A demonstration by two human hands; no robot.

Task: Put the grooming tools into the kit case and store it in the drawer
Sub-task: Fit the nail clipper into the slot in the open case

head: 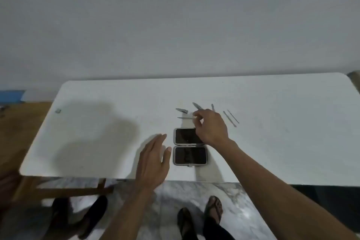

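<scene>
Grooming tools lie loose on the white table (97,103), and the kit case (190,147) lies open flat close to the person, so both dark halves face up and are ready to be filled. The right hand (211,128) reaches over the far half of the case with its fingers curled, and its fingertips (196,116) meet at the end of a thin pointed tool (185,117). It looks like a pinch on that tool, but the picture is too blurry to be sure the tool is really held. Just past the fingertips lies a small clipper (182,110), and a bigger clipper (197,105) pokes out from behind the fingers. Off to the right of the grip lie a short tool (212,107) and two long thin sticks (230,118), side by side and well apart from the case. The left hand (153,159) is flat and open with straight fingers, just beside the near half of the case and holding nothing. It is probably there to keep the case from sliding when tools go in. No drawer can be seen.
</scene>
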